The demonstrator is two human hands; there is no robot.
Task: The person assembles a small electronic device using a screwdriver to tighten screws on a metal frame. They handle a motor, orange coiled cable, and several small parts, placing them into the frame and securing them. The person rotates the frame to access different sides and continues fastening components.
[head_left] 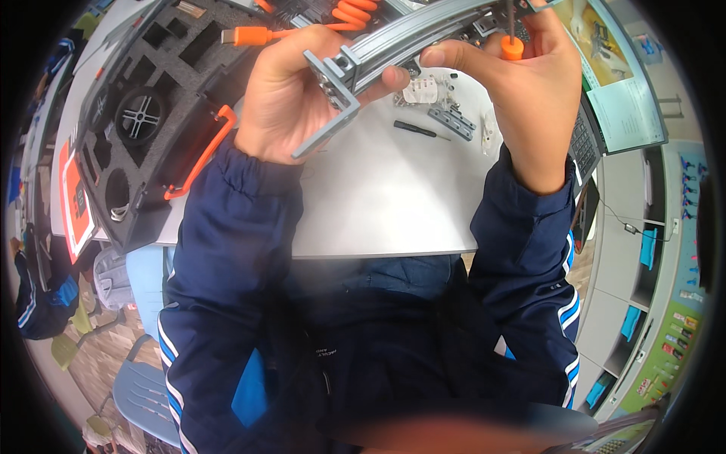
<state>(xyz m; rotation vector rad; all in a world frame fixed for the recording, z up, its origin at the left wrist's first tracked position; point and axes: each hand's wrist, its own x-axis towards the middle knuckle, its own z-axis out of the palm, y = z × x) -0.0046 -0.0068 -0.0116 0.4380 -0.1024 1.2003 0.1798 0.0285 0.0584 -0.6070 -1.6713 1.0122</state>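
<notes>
A grey metal frame (393, 39), made of slotted beams, is raised over the far part of the table. My left hand (280, 94) is closed round its left end, where an angled grey bracket (333, 125) sticks out toward me. At the right end, my right hand (538, 94) grips the frame, with the thumb stretched along its near edge. A thin dark rod with an orange end (512, 48) stands between that thumb and the fingers; its far end is out of the picture. Below the frame lie a black-handled screwdriver (416, 129) and grey slotted pieces (452, 122).
A foam-lined case (170, 102) with an orange handle (203, 155) and a black wheel (141, 117) lies at left. Behind my left hand runs an orange coiled cable (352, 13). Small parts and a clear bag (421, 91) lie on the white table (378, 204). A laptop (624, 113) stands at right.
</notes>
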